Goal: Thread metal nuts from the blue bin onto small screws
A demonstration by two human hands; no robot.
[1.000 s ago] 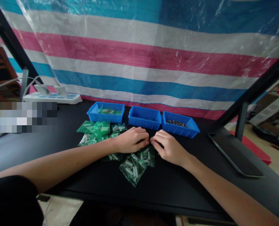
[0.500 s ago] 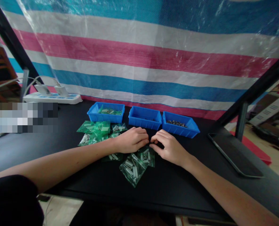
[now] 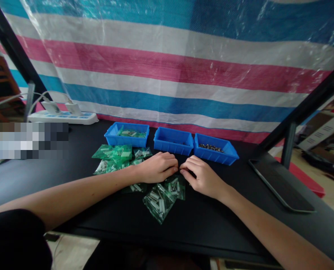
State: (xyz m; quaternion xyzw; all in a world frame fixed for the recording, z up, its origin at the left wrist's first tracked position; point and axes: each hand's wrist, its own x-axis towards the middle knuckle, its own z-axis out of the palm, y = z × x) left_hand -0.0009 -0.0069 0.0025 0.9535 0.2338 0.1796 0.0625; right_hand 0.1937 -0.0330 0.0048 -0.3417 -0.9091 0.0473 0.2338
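Observation:
My left hand (image 3: 160, 167) and my right hand (image 3: 200, 173) meet almost fingertip to fingertip over the table, both with fingers pinched together. Whatever sits between the fingertips is too small to make out. Just below them lie two small green-tinted plastic bags (image 3: 159, 202) holding white and metallic pieces. More such bags (image 3: 113, 156) are heaped beside and behind my left forearm. Behind my hands stands a blue bin (image 3: 173, 147) with a few small dark pieces at its bottom. To its right, another blue bin (image 3: 216, 154) contains many small metal parts.
A third blue bin (image 3: 127, 140) at the left holds green bags. A phone-like dark tablet (image 3: 281, 185) lies at the right by a black frame leg (image 3: 289, 144). At the back left is a white power strip (image 3: 62, 117) with plugs. A striped sheet (image 3: 167, 67) hangs behind.
My right fingertips have shifted very slightly, with thumb and forefinger drawn closer together. My left hand, the bags and the bins look the same.

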